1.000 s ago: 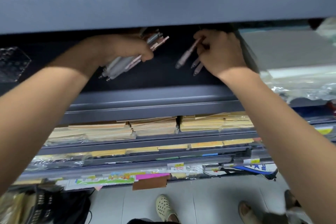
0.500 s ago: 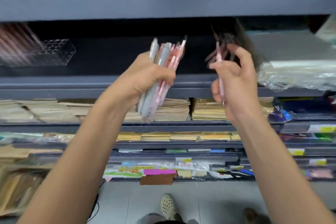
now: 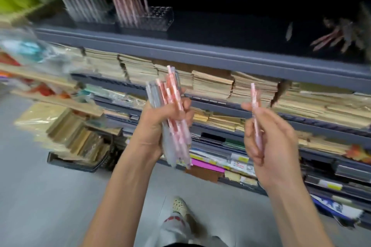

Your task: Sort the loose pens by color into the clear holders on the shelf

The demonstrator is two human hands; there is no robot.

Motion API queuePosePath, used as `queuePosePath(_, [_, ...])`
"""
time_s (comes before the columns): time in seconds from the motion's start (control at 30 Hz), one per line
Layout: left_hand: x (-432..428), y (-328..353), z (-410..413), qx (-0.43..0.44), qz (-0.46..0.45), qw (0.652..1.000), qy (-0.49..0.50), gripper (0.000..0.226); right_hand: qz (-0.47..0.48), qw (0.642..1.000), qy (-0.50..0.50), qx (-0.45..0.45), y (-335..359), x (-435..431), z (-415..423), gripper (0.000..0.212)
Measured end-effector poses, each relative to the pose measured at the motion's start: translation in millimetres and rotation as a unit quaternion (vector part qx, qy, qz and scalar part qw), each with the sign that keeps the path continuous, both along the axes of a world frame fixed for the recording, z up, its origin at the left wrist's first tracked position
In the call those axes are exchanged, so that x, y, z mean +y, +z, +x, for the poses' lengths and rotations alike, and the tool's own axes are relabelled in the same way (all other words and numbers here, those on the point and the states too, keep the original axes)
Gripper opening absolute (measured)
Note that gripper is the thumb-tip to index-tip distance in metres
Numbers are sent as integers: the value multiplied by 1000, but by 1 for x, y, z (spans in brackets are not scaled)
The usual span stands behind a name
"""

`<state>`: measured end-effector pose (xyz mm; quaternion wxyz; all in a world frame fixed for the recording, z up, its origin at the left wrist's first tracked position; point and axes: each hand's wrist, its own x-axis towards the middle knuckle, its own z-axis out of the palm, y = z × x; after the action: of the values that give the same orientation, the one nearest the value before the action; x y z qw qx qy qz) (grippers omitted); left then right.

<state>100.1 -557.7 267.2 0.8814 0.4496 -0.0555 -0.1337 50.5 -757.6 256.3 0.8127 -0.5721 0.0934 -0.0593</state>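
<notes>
Head view: your left hand (image 3: pixel 158 126) grips a mixed bundle of pens (image 3: pixel 173 106) upright, grey and pink together, probably as a ready supply. Your right hand (image 3: pixel 269 140) pinches one pink pen (image 3: pixel 254 102), singled out for placing. The clear holders (image 3: pixel 156 19) stand well apart, upper left on the shelf (image 3: pixel 220 56); the pink-filled one is the likely target.

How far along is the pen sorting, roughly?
Partly done: pink pens and greyish pens already stand in the clear holders on the shelf, though blur hides the detail. In hand: the left hand grips a mixed bundle of grey and pink pens, and the right hand holds a single pink pen. Left: that bundle, plus a pile of loose pens lying further right on the shelf.
</notes>
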Motion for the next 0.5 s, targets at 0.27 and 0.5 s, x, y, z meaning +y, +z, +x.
queuePosePath(0.27, [106, -2, 11, -3, 32, 997, 69, 51, -28, 997, 48, -60, 12, 107, 41, 26])
queuePosePath(0.5, [206, 8, 77, -24, 36, 997, 63, 43, -36, 995, 30, -85, 21, 208, 109, 24])
